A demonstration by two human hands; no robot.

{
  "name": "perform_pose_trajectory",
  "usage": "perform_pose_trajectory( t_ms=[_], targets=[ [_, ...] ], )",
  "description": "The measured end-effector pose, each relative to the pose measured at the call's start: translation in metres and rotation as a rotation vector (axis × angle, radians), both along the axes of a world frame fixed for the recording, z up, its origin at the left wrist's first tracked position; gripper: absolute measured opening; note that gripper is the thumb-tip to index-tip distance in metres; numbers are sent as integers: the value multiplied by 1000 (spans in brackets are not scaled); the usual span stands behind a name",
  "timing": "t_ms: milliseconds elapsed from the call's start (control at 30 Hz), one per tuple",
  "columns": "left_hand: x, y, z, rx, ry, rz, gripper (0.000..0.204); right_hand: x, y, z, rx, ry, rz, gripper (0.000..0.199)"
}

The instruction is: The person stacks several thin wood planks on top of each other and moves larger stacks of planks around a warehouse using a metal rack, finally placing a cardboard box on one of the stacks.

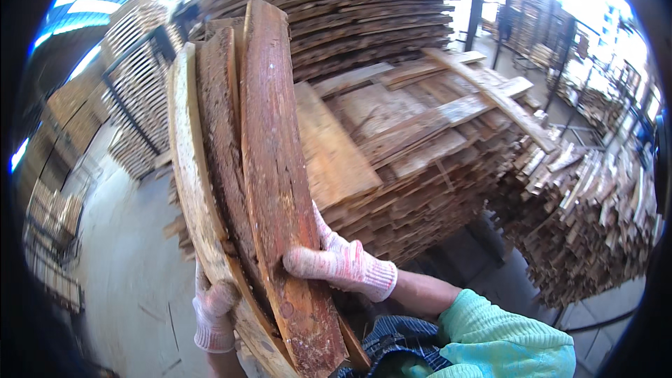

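Observation:
A bundle of long rough wooden boards [283, 168] stands tilted up in front of me, held between both hands. The nearest board is reddish brown and bark-flecked; a paler board [192, 161] forms the left side. My right hand [343, 262], in a pinkish-white knit glove, grips the right edge, its thumb lying across the front board. My left hand [215, 311], gloved alike, clasps the pale board's left edge low down. The fingers of both hands are mostly hidden behind the wood.
Behind the bundle is a waist-high stack of boards [413, 196], with loose planks across its top. A taller stack [371, 7] rises at the back. A pile of cut sticks [581, 217] lies at right. Concrete floor [126, 238] and more stacks [136, 84] are on the left.

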State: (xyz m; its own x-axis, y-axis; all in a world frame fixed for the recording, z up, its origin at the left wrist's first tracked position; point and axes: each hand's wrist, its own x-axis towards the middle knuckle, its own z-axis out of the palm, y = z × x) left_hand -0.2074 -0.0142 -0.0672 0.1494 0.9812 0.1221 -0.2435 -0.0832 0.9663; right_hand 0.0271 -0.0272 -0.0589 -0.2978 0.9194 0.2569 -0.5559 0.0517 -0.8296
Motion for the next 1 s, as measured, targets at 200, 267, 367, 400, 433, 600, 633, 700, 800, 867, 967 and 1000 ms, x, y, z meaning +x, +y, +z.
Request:
perform_pose_trajectory(
  t_ms=[200,267,367,400,433,600,633,700,800,867,967,1000],
  targets=[
    [112,52,68,-21,-67,-280,78,95,5,77,116,-73,-239,104],
    [166,61,88,-1,-57,-414,72,144,17,87,146,-200,-339,98],
    [229,95,92,122,86,-515,68,206,34,103,152,-556,-559,40],
    [243,111,88,180,133,-524,69,228,43,100,264,-755,-609,38],
    [262,118,86,137,66,-579,69,266,60,85,815,-1171,-761,39],
    [361,212,62,-145,-121,-664,74,338,92,93,-86,-1603,-720,38],
    [377,220,64,-127,-94,-672,75,349,106,84,-129,-1683,-693,38],
    [387,259,52,205,584,-462,72,366,131,71,-182,-1772,-650,37],
    [402,295,20,423,874,-616,70,388,163,44,-230,-1840,-604,36],
    [420,336,-26,540,899,-448,81,392,191,33,-251,-1844,-584,36],
    [437,361,-65,554,1175,-298,87,395,224,11,-273,-1814,-508,35],
    [455,354,-39,612,1266,-235,87,399,226,25,-209,-1774,-506,35]
  ],
)
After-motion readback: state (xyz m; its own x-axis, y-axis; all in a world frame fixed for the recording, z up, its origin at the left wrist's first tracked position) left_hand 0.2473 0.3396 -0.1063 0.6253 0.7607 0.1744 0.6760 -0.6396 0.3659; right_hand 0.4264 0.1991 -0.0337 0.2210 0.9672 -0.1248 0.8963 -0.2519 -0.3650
